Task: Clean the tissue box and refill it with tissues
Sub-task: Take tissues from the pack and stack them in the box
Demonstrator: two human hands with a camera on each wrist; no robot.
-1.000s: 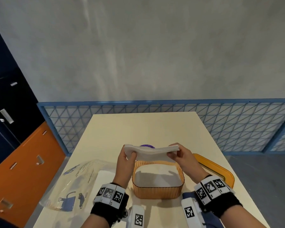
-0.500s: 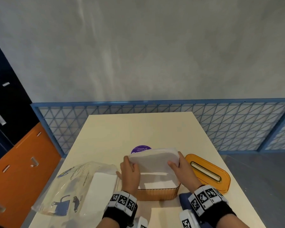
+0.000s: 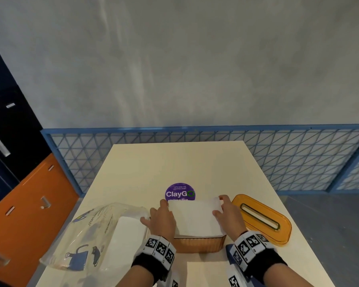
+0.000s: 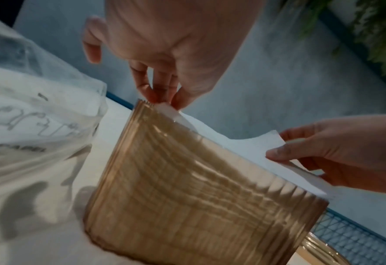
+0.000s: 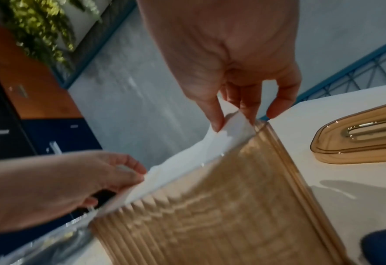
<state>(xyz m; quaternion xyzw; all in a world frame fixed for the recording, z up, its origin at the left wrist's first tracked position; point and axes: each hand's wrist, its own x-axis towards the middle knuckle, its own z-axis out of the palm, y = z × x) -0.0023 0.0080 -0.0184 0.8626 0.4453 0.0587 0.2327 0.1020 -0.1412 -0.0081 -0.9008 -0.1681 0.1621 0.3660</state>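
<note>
Head view: the stack of tissues [image 3: 195, 218] now sits in the mouth of the tissue box [image 3: 197, 244] on the tabletop [image 3: 174, 162]; a second ago it was held above the box, so refilling is nearly done. The lid [image 3: 261, 218] lies beside.

Left wrist view: the left hand [image 4: 164, 53] pinches a tissue corner.

Right wrist view: the right hand [image 5: 228, 53] pinches the opposite corner.

The head camera is looking forward and down over the counter [image 3: 174, 162]. Both wrist cameras are looking closely along the fingers, sharing the ribbed tissue box [image 4: 187, 188] from opposite sides.
</note>
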